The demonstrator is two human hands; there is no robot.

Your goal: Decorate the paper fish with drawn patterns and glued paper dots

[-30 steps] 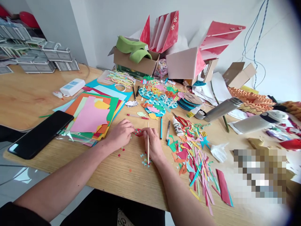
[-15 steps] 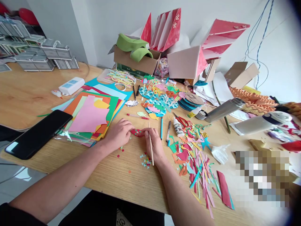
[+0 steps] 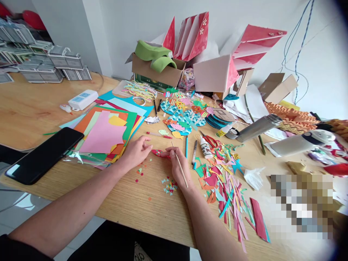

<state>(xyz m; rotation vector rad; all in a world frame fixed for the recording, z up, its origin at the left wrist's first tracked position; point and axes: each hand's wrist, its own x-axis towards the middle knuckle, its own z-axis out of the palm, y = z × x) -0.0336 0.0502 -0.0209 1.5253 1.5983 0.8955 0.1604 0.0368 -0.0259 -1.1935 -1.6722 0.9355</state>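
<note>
My right hand (image 3: 179, 168) holds a thin wooden stick (image 3: 179, 165), which slants across its back. Under its fingertips lies a red paper fish (image 3: 157, 153) with pale green dots. Just left of the fish, my left hand (image 3: 137, 151) has its thumb and forefinger brought together; any small thing between them is too small to make out. Small round paper dots (image 3: 137, 180) are scattered below the left hand. A little pile of tiny coloured paper triangles (image 3: 170, 185) sits beside the right wrist.
Coloured paper sheets (image 3: 103, 132) and a black phone (image 3: 45, 154) lie left. Finished paper fish (image 3: 178, 126) rest on blue discs behind. To the right are a white glue bottle (image 3: 206, 148), red scissors (image 3: 210, 139), paper scraps (image 3: 231, 192) and a steel flask (image 3: 259, 127).
My left hand has drawn slightly away from the fish. The stick in my right hand has tilted, its lower end swinging right, and the right fingers have shifted over the fish.
</note>
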